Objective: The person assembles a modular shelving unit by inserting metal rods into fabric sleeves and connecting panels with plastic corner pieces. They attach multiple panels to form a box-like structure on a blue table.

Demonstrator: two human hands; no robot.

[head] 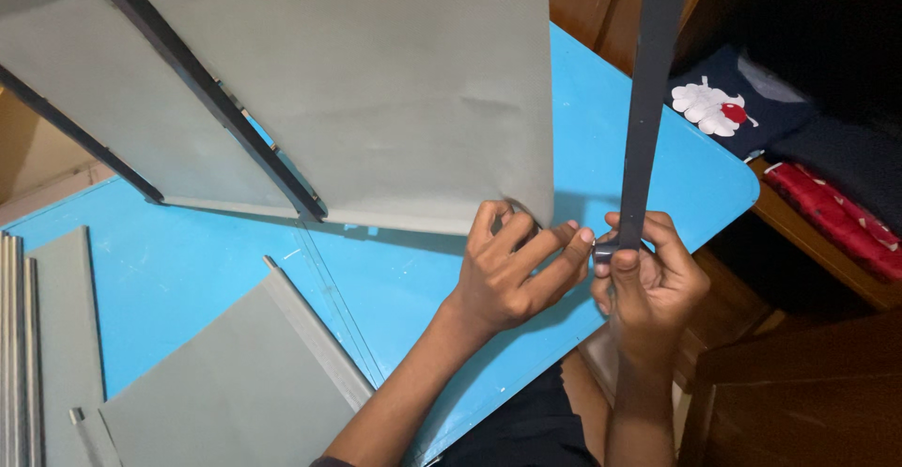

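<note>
Two hands meet at a grey panel [376, 82]: left hand [512, 274] pinches its corner, right hand [648, 274] grips a dark strip [648, 91], best kept aligned with the edge

No packages, labels, signs or screens in view. Nothing printed or boxed shows anywhere on the work surface or the shelves beside it.
</note>
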